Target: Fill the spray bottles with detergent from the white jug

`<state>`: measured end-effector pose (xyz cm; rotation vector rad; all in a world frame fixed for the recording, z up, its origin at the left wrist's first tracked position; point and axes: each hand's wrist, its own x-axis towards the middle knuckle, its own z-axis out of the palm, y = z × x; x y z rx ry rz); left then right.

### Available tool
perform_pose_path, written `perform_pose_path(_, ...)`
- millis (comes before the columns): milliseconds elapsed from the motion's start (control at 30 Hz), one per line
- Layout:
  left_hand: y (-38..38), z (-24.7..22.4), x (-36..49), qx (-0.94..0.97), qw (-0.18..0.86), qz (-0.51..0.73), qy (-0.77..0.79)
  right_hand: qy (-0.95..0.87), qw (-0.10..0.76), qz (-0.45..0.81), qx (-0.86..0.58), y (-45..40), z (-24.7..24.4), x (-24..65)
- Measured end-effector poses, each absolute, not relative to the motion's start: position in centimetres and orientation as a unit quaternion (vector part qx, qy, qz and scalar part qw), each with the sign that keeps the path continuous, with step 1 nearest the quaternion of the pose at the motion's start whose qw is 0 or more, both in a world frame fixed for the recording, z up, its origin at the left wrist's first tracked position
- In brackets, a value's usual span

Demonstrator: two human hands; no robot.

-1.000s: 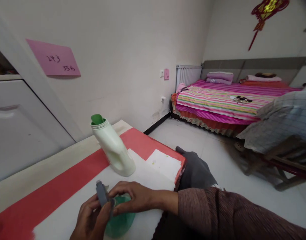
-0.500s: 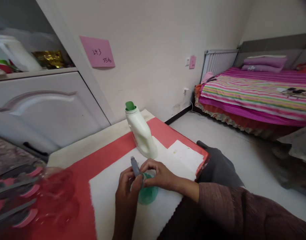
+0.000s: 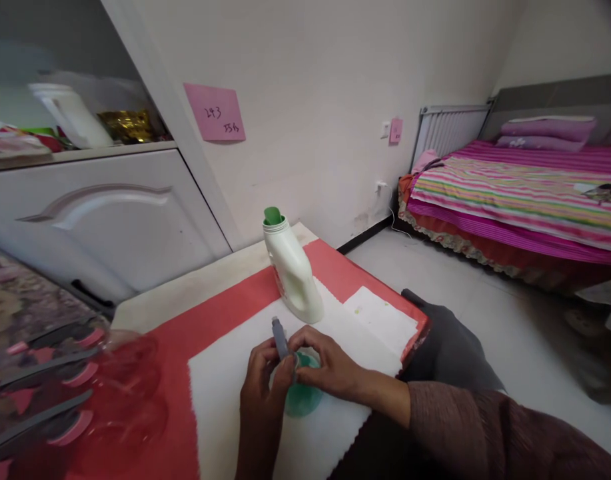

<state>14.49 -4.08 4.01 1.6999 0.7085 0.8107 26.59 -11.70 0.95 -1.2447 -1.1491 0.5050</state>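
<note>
Fingers of the left hand (image 3: 265,380) are pinched on a grey nozzle (image 3: 280,339), its tip pointing up and away; those of the right hand (image 3: 330,363) close on its lower end from the other side, thumb and forefinger bent round it. Directly beneath the nozzle and partly behind the right fingers, a see-through bottle (image 3: 304,400) rests on a white sheet (image 3: 222,400); it shows green through its wall, its fill level covered by the hands. From where I stand, the join between nozzle and bottle is hidden. Just beyond the fingers, a pale jug (image 3: 298,277) stands uncapped, a green spout (image 3: 272,215) in its mouth, its contents out of sight. At left, on red cloth (image 3: 172,340), are clear bottles (image 3: 135,380) with grey-and-pink sprayers (image 3: 75,380), blurred. A white jug (image 3: 78,117) and a gold packet (image 3: 128,125) occupy the shelf (image 3: 130,151). Writing: a pink card (image 3: 215,113) on the wall reads "243", with further characters not legible to me; a smaller card (image 3: 396,131) and the pale jug's red print are unreadable.
</note>
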Motion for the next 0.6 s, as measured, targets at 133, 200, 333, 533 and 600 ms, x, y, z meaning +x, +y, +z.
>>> perform_pose_path(133,-4.1,3.9,14.3,0.716,0.537,0.338,0.293,-0.527,0.624,0.226,-0.53,-11.7,0.9,26.4)
perform_pose_path(200,-4.0,3.8,14.3,0.719,0.537,0.335,0.287,-0.522,0.629,0.216,-0.534,-11.5,0.8,26.3)
perform_pose_path(333,-3.8,3.5,14.2,0.72,0.536,0.334,0.288,-0.503,0.636,0.195,-0.552,-11.2,0.6,25.9)
perform_pose_path(533,-3.7,3.4,14.0,0.716,0.546,0.327,0.286,-0.489,0.625,0.192,-0.577,-11.6,0.4,25.1)
perform_pose_path(600,-3.6,3.2,14.0,0.717,0.552,0.321,0.279,-0.494,0.618,0.191,-0.582,-11.9,0.1,24.8)
